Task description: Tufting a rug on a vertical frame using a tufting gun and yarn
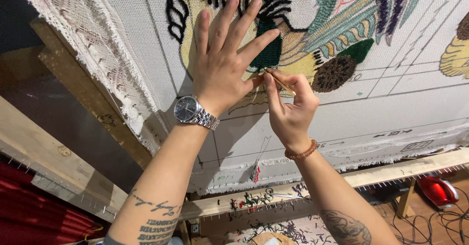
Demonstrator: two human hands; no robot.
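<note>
Two hands — left hand (222, 71), right hand (288, 111) — one thin stick (279, 82), one tufted canvas (391, 108).

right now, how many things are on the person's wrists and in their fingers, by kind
wristwatch on the left hand wrist: 1
bead bracelet on the right hand wrist: 1
thin stick-like tool pinched in the right hand: 1
total: 3

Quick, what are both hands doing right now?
Left hand: open, fingers spread flat on the tufted cloth.
Right hand: closed, pinching a thin brownish tool against the cloth.
</note>
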